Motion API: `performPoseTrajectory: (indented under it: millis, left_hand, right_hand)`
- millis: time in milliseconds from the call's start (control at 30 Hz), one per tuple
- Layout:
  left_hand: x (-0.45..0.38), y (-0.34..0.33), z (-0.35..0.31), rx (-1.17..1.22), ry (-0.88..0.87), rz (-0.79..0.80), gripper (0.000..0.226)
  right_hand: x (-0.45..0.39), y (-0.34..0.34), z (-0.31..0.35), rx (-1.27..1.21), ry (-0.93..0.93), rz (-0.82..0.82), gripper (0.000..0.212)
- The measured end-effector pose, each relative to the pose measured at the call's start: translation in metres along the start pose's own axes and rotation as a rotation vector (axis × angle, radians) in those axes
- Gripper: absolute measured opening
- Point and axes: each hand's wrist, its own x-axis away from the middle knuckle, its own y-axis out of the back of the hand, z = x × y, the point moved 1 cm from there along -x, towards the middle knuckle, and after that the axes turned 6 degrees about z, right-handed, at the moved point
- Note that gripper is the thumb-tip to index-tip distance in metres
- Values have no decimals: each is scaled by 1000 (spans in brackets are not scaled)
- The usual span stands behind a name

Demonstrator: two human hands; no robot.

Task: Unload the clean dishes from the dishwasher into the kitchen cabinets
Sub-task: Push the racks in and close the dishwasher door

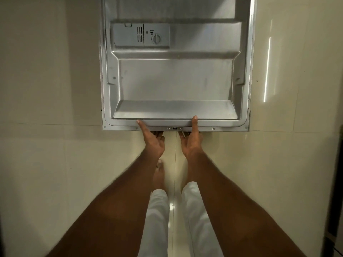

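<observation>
I see the dishwasher door (176, 71) lying open and flat, filling the space from ten to two o'clock. Its near edge is taken by my left hand (153, 140) and right hand (191, 139), thumbs over the rim and fingers underneath, with only a narrow gap between them at twelve. The detergent dispenser (142, 35) stands proud of the inner panel at eleven. Bare tiled floor (52, 154) lies free at nine and three. My legs (157, 219) block six.
</observation>
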Motion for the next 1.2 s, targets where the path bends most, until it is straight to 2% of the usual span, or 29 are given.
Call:
performPoseTrajectory:
  millis: [133,267,467,600,733,1000,1200]
  left_hand:
    - [22,-3,-7,-20,-22,10,105]
    - [55,-11,-18,-44,-19,5,99]
    - [112,-25,-41,-78,23,-18,89]
    - [151,-40,-64,-50,72,3,96]
    - [193,-56,-85,-5,73,13,100]
    - [267,-81,-124,36,88,91,101]
    - [322,-109,-155,99,10,177,99]
  right_hand:
    - [22,-3,9,24,21,-12,62]
    - [52,-13,18,37,2,-64,84]
    - [105,-37,43,85,-40,-119,79]
    - [144,-54,67,109,-73,-128,83]
    - [181,-71,88,92,-63,-126,76]
    - [265,-103,130,34,-48,-30,71]
    - [318,-127,155,4,-9,67,70]
